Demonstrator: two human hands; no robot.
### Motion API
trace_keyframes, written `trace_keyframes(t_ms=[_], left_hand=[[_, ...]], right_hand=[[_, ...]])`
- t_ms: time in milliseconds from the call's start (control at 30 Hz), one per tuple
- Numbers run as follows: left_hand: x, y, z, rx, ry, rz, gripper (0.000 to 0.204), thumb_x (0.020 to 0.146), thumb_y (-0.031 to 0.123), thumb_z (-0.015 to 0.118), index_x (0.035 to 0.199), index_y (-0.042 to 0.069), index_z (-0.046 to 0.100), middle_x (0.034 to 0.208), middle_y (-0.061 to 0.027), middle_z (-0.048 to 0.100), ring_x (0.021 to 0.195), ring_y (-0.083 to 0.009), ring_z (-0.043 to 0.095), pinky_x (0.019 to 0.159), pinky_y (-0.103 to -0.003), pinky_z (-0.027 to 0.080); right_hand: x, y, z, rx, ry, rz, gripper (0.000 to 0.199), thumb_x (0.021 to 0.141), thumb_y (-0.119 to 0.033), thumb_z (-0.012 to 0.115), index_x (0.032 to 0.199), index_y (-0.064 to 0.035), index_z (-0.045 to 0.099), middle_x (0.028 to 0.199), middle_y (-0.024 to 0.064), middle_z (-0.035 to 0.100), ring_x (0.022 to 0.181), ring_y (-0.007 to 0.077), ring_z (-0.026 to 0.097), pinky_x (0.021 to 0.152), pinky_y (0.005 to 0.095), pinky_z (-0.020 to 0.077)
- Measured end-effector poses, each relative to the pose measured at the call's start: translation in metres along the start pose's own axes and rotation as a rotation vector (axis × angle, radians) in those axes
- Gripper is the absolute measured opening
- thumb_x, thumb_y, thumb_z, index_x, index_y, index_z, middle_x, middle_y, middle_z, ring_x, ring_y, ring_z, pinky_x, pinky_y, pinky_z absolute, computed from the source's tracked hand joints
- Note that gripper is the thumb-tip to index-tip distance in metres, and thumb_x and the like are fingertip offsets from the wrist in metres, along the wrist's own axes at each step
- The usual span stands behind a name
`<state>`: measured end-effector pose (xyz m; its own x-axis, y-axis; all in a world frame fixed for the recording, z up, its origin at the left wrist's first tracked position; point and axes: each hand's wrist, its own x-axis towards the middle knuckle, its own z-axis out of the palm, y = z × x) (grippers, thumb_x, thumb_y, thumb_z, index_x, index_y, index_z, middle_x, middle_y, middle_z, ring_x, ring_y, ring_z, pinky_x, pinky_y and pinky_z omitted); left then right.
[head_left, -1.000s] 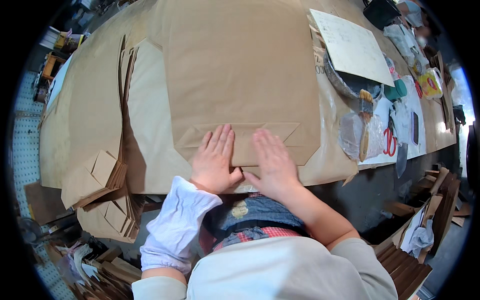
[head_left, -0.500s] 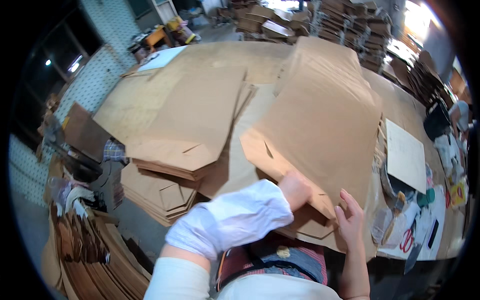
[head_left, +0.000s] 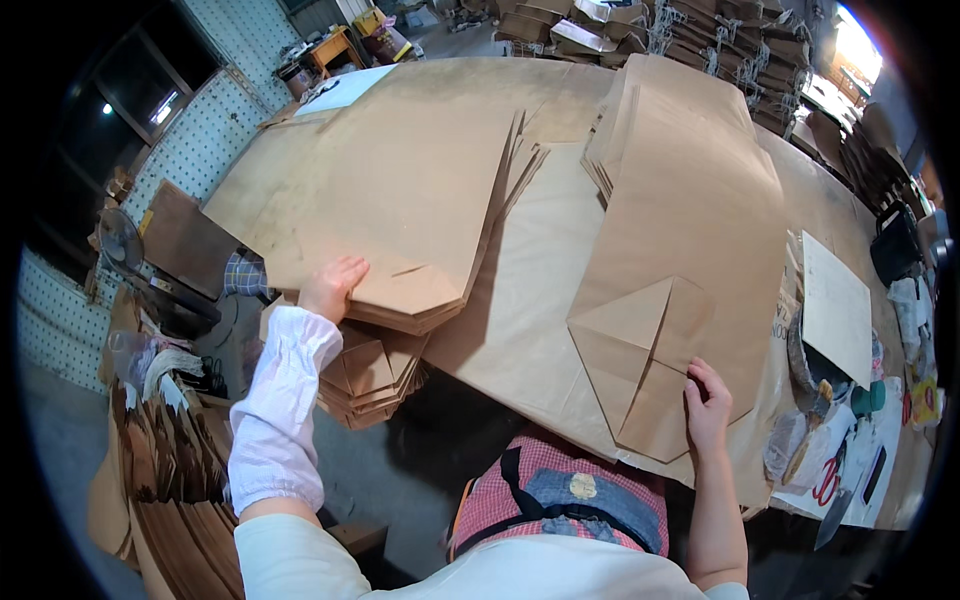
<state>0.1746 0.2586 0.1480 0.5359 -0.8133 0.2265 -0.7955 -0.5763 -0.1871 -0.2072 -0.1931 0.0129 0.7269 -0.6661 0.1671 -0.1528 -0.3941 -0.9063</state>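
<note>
On the right of the table lies a stack of brown paper bags. The uppermost has its near end folded into a pointed, diamond-shaped bottom with overlapping flaps. My right hand rests at the right of that fold, fingers slightly bent and thumb apart, holding nothing. To the left is a second stack of flat brown paper bags, with cut corners and a short slit near the front edge. My left hand is closed over the top paper bag's near left edge; its thumb is hidden.
Below the left stack, folded bags jut past the table edge. At the right stand red scissors, a knife, a green-capped bottle and a white board. A fan and bundled brown paper are at the left.
My left hand has left the right-hand bag and moved left to the other stack. The bag's near end, earlier a raised flap, now lies folded flat. My right hand stays beside it.
</note>
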Motion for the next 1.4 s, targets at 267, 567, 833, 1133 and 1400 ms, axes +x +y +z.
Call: trace_keyframes(t_ms=[267, 567, 833, 1133, 1400], left_hand=[[0.063, 0.177, -0.039, -0.378, -0.111, -0.065, 0.067, 0.075, 0.003, 0.067, 0.138, 0.005, 0.044, 0.137, -0.0217, 0.049, 0.128, -0.0367, 0.047, 0.106, -0.044, 0.040], [0.167, 0.298, 0.159, -1.439, 0.218, -0.417, 0.066, 0.085, 0.011, 0.068, 0.140, -0.008, 0.037, 0.136, -0.0252, 0.050, 0.130, -0.0316, 0.047, 0.109, -0.036, 0.035], [0.098, 0.292, 0.068, -0.762, -0.282, -0.369, 0.072, 0.080, 0.010, 0.074, 0.140, -0.001, 0.035, 0.125, -0.0209, 0.052, 0.116, -0.0341, 0.052, 0.098, -0.041, 0.042], [0.172, 0.327, 0.058, -0.746, -0.600, -0.036, 0.039, 0.070, 0.013, 0.078, 0.103, -0.001, 0.064, 0.095, -0.0199, 0.066, 0.091, -0.0347, 0.064, 0.080, -0.039, 0.051], [0.147, 0.321, 0.045, -0.098, -0.663, 0.218, 0.023, 0.076, 0.009, 0.059, 0.092, 0.001, 0.073, 0.104, -0.0166, 0.068, 0.094, -0.0334, 0.064, 0.086, -0.042, 0.051]], right_hand=[[-0.005, 0.004, -0.067, -0.376, 0.175, 0.088, 0.047, 0.086, -0.010, 0.065, 0.129, 0.0041, 0.053, 0.137, 0.0243, 0.049, 0.130, 0.0333, 0.046, 0.108, 0.0408, 0.0377], [0.046, 0.042, -0.035, -0.185, 0.482, 0.361, 0.057, 0.082, -0.023, 0.067, 0.132, -0.0005, 0.052, 0.146, 0.0230, 0.040, 0.139, 0.0344, 0.031, 0.114, 0.0409, 0.0261], [-0.034, 0.029, -0.066, -0.525, 0.173, 0.094, 0.043, 0.072, -0.018, 0.079, 0.109, -0.0022, 0.064, 0.124, 0.0169, 0.055, 0.118, 0.0331, 0.050, 0.103, 0.0416, 0.0388], [0.052, -0.003, -0.044, -0.571, -0.266, 0.090, 0.034, 0.065, -0.020, 0.081, 0.090, -0.0039, 0.064, 0.098, 0.0121, 0.061, 0.098, 0.0318, 0.057, 0.083, 0.0398, 0.0485], [0.042, -0.021, -0.077, -0.951, -0.590, -0.378, 0.015, 0.072, -0.003, 0.059, 0.086, -0.0030, 0.064, 0.088, 0.0055, 0.064, 0.090, 0.0284, 0.061, 0.077, 0.0411, 0.0508]])
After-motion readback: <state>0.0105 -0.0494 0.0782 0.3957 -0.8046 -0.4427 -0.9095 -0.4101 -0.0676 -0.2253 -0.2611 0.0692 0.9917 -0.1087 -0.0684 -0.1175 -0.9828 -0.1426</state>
